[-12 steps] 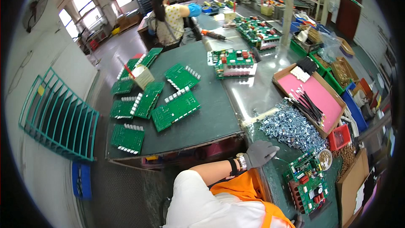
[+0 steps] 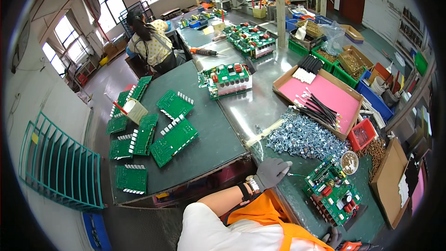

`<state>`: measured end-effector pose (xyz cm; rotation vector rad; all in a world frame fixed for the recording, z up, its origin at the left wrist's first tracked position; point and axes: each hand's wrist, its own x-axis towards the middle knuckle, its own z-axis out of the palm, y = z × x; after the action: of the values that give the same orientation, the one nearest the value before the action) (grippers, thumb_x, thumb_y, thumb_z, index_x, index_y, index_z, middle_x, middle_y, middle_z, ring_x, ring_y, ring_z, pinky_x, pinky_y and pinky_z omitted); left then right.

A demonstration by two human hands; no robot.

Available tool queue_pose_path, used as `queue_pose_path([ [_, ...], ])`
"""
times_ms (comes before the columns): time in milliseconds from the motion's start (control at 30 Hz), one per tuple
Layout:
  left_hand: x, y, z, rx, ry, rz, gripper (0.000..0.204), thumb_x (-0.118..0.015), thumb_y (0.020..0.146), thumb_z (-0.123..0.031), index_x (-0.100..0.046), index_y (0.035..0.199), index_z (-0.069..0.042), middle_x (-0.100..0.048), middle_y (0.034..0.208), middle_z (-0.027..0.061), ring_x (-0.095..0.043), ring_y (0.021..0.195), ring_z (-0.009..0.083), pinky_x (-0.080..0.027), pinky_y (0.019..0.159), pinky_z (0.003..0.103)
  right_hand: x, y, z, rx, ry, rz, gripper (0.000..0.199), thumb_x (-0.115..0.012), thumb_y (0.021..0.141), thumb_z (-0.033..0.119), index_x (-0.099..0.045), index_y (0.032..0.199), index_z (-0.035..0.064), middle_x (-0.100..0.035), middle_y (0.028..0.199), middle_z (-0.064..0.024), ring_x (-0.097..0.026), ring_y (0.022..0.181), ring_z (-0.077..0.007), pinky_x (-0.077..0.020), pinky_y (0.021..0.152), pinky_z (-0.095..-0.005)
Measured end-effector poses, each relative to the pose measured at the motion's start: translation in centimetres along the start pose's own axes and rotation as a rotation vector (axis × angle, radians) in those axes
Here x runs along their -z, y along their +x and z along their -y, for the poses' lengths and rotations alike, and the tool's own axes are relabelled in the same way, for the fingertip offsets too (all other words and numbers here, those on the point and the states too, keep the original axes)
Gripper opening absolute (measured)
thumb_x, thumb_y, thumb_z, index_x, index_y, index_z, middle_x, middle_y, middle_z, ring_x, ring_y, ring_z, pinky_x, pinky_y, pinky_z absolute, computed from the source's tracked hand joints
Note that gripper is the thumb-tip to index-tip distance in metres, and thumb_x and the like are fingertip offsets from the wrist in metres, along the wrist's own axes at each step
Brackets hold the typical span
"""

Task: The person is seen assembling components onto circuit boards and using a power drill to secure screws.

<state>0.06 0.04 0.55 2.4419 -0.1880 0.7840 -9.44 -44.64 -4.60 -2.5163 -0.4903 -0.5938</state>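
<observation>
My left hand (image 2: 273, 173), in a grey glove with pale fingertips, rests at the bench edge, fingers stretched out and nothing in them. Just right of it, a ring terminal on a thin green wire (image 2: 296, 175) leads to a populated green circuit board (image 2: 335, 193) with red and black components. At the lower edge, my gloved right hand (image 2: 333, 238) is below that board and mostly cut off. An orange-and-black power tool (image 2: 355, 246) shows right beside it; whether my fingers grip it is hidden.
Silvery metal clips (image 2: 304, 135) lie heaped beyond the board, near a small round cup (image 2: 349, 162) and red bin (image 2: 361, 135). A cardboard tray (image 2: 320, 94) holds black cables. Green boards (image 2: 174, 142) cover the left table; a co-worker (image 2: 151, 46) stands beyond.
The view has swung, so the benches sit further left. The orange-and-black tool has come into sight beside my right hand. My left hand stays at the bench edge. The co-worker has turned.
</observation>
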Motion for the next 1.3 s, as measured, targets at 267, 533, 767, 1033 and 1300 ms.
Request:
queue_pose_path([
  [267,0.1,0.2,-0.1,-0.010,0.022,0.005,0.017,-0.062,0.089,-0.019,-0.068,0.104,-0.014,-0.060,0.078,0.0056,-0.061,0.074,0.0265,-0.047,0.065,0.039,0.9,2.3,3.1,0.028,-0.020,-0.063,0.028,-0.059,0.096,0.025,-0.069,0.110,0.0032,-0.061,0.101,-0.0185,-0.059,0.093,-0.0336,-0.0492,0.083,-0.0423],
  [533,0.2,0.3,-0.1,-0.046,0.019,-0.015,0.016,-0.063,0.087,-0.017,-0.069,0.102,-0.014,-0.060,0.078,0.0055,-0.060,0.073,0.0268,-0.047,0.064,0.039,1.2,1.8,3.9,-0.150,-0.006,0.004,0.028,-0.060,0.092,0.020,-0.067,0.114,0.0032,-0.060,0.103,-0.0202,-0.058,0.097,-0.0356,-0.0479,0.086,-0.0443],
  [767,0.2,0.2,0.0,-0.050,0.032,0.001,0.018,-0.061,0.089,-0.019,-0.068,0.105,-0.014,-0.061,0.081,0.0061,-0.060,0.072,0.0273,-0.046,0.064,0.040,1.9,2.8,4.9,-0.121,0.001,0.020,0.029,-0.059,0.088,0.014,-0.065,0.115,0.0026,-0.061,0.110,-0.0209,-0.057,0.104,-0.0378,-0.0457,0.093,-0.0461],
  [1033,0.3,0.4,-0.1,-0.053,0.025,-0.012,0.017,-0.062,0.088,-0.017,-0.068,0.103,-0.014,-0.061,0.079,0.0062,-0.060,0.072,0.0276,-0.047,0.064,0.040,1.9,2.8,5.0,-0.153,0.023,0.053,0.034,-0.059,0.083,0.008,-0.065,0.115,0.0029,-0.061,0.116,-0.0210,-0.056,0.108,-0.0385,-0.0448,0.096,-0.0469],
  [1300,0.4,0.7,-0.3,-0.061,0.018,-0.011,0.016,-0.064,0.086,-0.015,-0.069,0.101,-0.014,-0.062,0.079,0.0066,-0.059,0.070,0.0286,-0.047,0.063,0.040,2.3,3.0,5.7,-0.199,0.033,0.078,0.036,-0.060,0.083,0.009,-0.064,0.118,0.0040,-0.061,0.118,-0.0214,-0.056,0.110,-0.0393,-0.0445,0.097,-0.0469],
])
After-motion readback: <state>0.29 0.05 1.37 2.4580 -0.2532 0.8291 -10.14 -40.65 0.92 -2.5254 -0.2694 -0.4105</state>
